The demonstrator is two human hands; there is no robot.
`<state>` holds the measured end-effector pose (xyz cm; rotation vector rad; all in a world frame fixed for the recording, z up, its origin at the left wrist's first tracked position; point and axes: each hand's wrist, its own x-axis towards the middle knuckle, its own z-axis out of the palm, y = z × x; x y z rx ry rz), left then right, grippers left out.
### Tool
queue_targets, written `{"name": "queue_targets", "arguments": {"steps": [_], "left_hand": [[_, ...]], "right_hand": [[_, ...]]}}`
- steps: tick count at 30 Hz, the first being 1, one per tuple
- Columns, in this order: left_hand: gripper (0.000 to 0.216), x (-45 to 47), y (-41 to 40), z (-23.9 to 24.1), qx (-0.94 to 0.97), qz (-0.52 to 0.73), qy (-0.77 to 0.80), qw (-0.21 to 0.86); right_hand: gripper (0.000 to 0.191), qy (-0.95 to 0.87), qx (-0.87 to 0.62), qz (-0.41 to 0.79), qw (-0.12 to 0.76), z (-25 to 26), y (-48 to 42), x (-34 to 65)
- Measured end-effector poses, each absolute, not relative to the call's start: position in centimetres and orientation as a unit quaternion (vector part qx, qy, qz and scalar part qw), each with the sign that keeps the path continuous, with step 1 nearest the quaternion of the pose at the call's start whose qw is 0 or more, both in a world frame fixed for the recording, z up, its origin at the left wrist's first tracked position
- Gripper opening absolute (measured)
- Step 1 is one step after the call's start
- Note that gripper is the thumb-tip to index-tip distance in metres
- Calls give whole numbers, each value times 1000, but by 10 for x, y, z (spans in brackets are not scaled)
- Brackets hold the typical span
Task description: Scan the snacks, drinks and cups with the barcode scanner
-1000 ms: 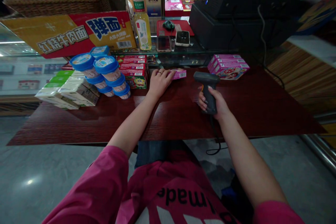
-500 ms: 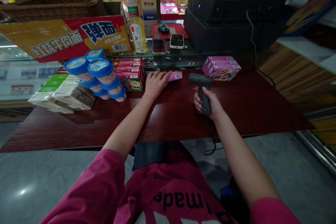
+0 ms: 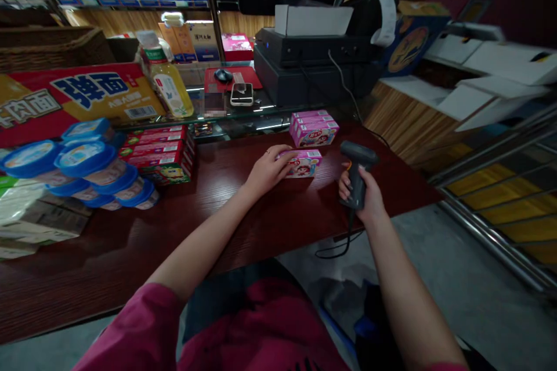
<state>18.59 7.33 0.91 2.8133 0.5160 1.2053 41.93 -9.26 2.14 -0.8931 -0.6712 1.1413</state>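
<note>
The left hand is closed on the left end of a small pink carton with a cartoon print—fingers over the top, thumb at the front—leaving the barcode end of its top visible to the right of the fingertips. Whether the carton rests fully on the dark red wooden counter under this grip cannot be told.

To the right of that grip, the right hand is clamped around the handle of a black barcode scanner, whose head is turned left towards the carton, near but apart from it. Its cable hangs below the grip, past the counter's edge.

Just beyond the left hand's grip stands a row of matching pink cartons. Left of the grip are red cartons, then stacked blue-lidded tubs, and farthest left, white drink cartons, cut off by the view.

Farther beyond the left hand, on the glass display case, are a white-edged smartphone, a computer mouse on a red mat, and—farther left—a yellow drink bottle leaning beside an instant-noodle cardboard box.
</note>
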Motion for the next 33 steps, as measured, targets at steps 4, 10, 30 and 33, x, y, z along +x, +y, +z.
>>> {"name": "queue_targets", "arguments": {"steps": [4, 10, 30, 33], "left_hand": [[49, 236, 74, 8, 926, 361, 107, 25], [42, 283, 78, 8, 919, 347, 187, -15], [67, 289, 87, 8, 880, 361, 304, -48], [64, 255, 81, 10, 881, 345, 317, -68]], "right_hand": [[32, -273, -405, 473, 733, 17, -96, 435], [33, -248, -400, 467, 748, 11, -97, 438], [35, -265, -415, 497, 715, 16, -100, 430], [33, -270, -410, 524, 696, 17, -99, 419]]}}
